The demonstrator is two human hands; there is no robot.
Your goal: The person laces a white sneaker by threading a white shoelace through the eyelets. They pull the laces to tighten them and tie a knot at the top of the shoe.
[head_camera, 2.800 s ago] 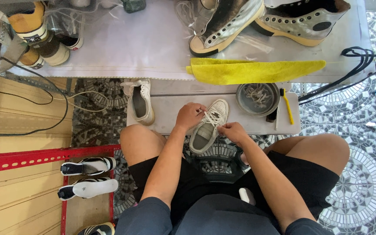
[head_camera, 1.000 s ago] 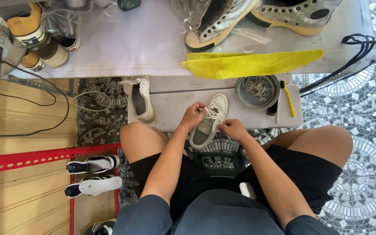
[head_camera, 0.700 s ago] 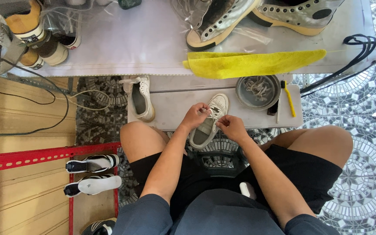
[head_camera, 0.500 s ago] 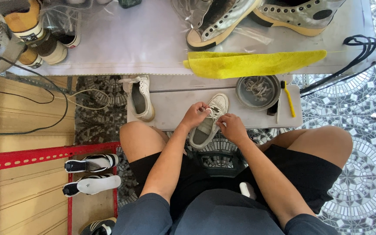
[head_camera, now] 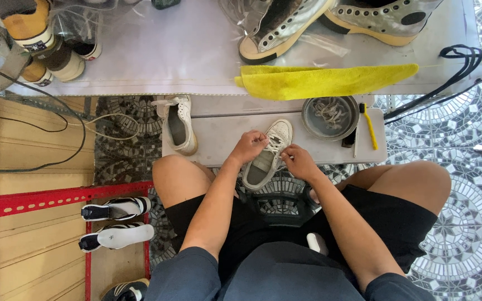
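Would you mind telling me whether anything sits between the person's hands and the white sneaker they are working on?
Nothing visible does. The left hand and the right hand are already on the white sneaker, one at each side of its laces. The metal bowl and the second white sneaker lie off to the sides.

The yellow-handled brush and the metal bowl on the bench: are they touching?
Apart. The head view shows the yellow-handled brush lying right of the metal bowl, with a dark object and a strip of grey bench between them.
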